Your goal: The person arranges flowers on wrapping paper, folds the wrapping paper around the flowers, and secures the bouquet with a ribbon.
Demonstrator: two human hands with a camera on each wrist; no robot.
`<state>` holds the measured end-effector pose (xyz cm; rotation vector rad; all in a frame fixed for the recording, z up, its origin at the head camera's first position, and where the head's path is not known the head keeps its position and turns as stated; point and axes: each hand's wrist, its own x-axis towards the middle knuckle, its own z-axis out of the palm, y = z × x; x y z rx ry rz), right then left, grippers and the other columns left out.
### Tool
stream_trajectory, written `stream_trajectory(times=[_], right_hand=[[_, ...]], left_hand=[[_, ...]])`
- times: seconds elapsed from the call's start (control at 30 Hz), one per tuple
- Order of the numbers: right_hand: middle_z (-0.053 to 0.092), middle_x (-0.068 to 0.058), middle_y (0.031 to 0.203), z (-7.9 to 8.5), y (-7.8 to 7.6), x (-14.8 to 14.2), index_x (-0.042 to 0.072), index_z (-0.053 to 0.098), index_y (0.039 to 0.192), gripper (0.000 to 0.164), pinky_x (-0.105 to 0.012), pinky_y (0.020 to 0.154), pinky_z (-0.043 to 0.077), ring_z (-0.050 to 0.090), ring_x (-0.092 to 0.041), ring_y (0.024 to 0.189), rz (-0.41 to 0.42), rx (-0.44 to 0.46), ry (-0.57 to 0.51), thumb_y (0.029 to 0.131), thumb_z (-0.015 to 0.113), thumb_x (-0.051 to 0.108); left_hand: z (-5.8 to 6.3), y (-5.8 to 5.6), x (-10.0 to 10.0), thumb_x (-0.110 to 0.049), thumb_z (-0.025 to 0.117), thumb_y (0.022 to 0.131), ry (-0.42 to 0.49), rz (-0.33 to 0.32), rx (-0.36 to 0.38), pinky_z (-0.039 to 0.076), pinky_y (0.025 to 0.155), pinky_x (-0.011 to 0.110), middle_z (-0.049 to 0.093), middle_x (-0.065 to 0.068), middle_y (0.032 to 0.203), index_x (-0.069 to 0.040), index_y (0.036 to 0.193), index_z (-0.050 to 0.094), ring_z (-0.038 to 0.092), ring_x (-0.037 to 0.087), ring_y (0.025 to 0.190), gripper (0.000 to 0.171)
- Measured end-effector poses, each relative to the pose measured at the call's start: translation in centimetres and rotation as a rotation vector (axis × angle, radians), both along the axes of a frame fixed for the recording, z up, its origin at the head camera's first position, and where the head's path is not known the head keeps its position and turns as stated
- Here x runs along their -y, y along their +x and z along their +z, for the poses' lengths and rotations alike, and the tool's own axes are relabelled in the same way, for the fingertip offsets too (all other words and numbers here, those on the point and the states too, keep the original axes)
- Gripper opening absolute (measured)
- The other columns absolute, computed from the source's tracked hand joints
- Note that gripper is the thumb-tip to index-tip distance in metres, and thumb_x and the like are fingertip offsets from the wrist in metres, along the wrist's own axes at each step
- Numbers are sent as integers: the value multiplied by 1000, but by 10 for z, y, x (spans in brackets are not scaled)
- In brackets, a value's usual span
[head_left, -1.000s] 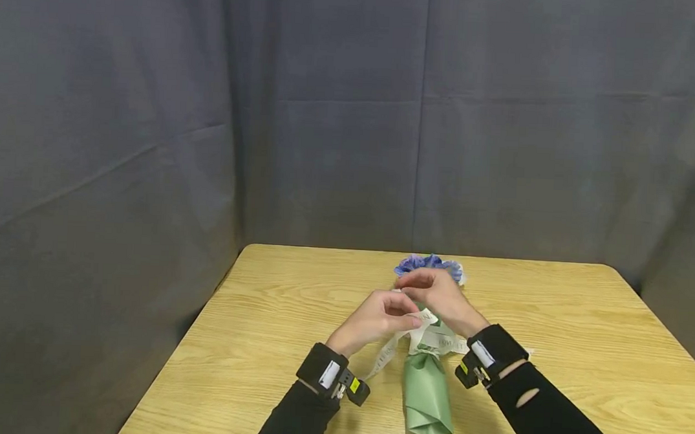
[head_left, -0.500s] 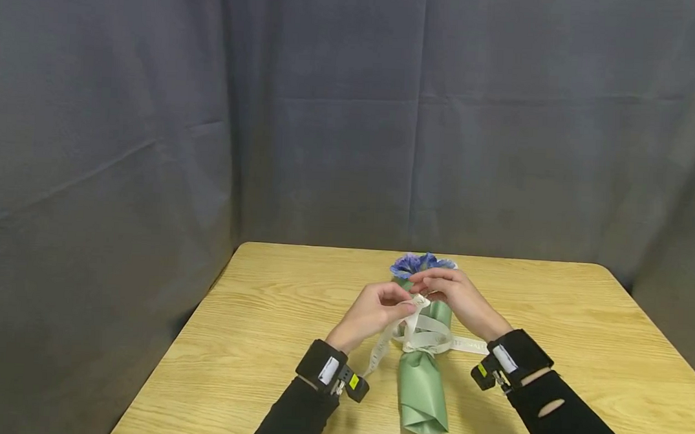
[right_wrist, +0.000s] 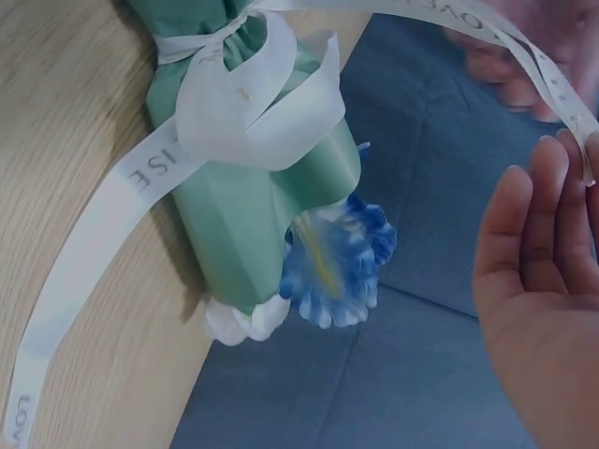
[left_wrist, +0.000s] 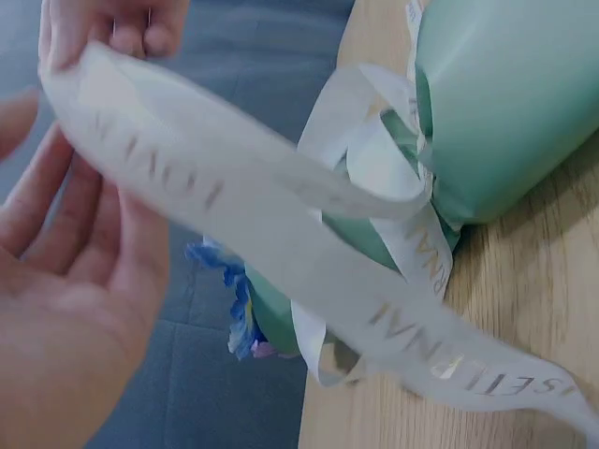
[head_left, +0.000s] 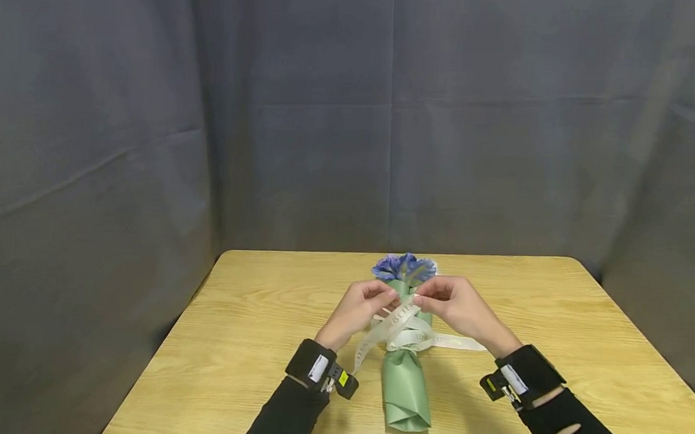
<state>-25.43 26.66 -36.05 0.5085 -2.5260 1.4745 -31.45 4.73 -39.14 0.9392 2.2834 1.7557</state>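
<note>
A small bouquet in green wrapping paper (head_left: 406, 391) lies on the table, its blue flowers (head_left: 405, 267) facing the far edge. White printed ribbon (head_left: 398, 319) is tied around its middle, with loops over the knot (right_wrist: 248, 108). My right hand (head_left: 466, 309) pinches one ribbon strand between thumb and fingertips, raised above the bouquet. That strand slants down to the left in the head view. My left hand (left_wrist: 80, 271) is close beside the strand, its fingers relaxed and its thumb apart from them. A second ribbon tail (head_left: 458, 342) stretches right, toward the right wrist.
The wooden table (head_left: 280, 285) carries the bouquet near its middle. Dark grey curtains (head_left: 303, 157) hang behind it and on both sides. Each wrist wears a black band (head_left: 529, 374) with a small camera.
The ribbon strand has passed from my left fingers to my right hand's pinch. My left fingers have let go. The head view has turned slightly, so the bouquet appears farther left.
</note>
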Motion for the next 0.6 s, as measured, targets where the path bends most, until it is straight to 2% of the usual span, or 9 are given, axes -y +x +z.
stream_trajectory(times=[0.07,0.17,0.23,0.3,0.37,0.43,0.47,0.53,0.6], right_hand=[[70,-11,89,0,1,1,6,75,97,8,-29,72,53,66,-19,79,5,-16,8,94,74,12],[71,-10,89,-1,3,4,6,76,96,6,-29,72,53,65,-18,79,14,-32,19,94,73,11],[70,-7,88,-2,4,6,7,76,95,4,-28,72,53,65,-18,79,15,-37,24,94,73,10],[70,-6,87,-3,4,9,7,76,94,3,-28,72,53,65,-17,78,19,-38,23,94,73,9],[71,-6,87,-5,4,14,7,75,94,3,-27,72,53,64,-16,77,33,-43,24,94,73,9],[71,-6,86,-6,2,20,8,75,93,4,-27,71,53,64,-15,76,51,-52,28,94,72,9],[71,-7,86,-7,1,23,8,75,93,4,-27,71,53,64,-15,76,57,-55,29,94,72,9],[71,-6,86,-7,-1,28,8,75,93,4,-27,71,53,64,-15,76,71,-61,31,94,72,10],[71,-5,86,-7,-3,33,9,75,93,4,-28,72,53,64,-16,78,83,-60,28,94,72,11]], left_hand=[[-2,-6,3,-10,64,100,-130,79,-73,54,88,45,70,14,105,3,113,69,66,26,97,19],[-9,-14,11,-8,71,90,-458,235,-181,49,92,49,65,19,118,2,127,64,58,34,108,39],[-17,-21,18,-6,73,82,-630,291,-185,45,96,54,61,24,127,4,135,58,53,41,114,56],[-27,-26,25,-8,75,79,-729,325,-151,44,96,57,60,25,130,5,137,56,51,44,116,62],[-39,-32,34,-8,74,79,-732,332,-81,48,87,51,65,22,114,7,119,63,57,41,104,45],[-48,-35,42,-11,77,80,-681,335,7,48,72,42,63,14,92,4,95,64,56,33,86,25],[-52,-36,46,-13,79,80,-641,335,48,45,66,38,58,10,84,1,85,60,53,29,79,24],[-56,-37,51,-16,81,80,-556,332,127,36,58,32,47,5,73,-5,72,53,46,22,68,32],[-58,-36,55,-18,82,81,-485,326,187,36,55,28,47,2,68,-7,67,54,45,18,63,34]])
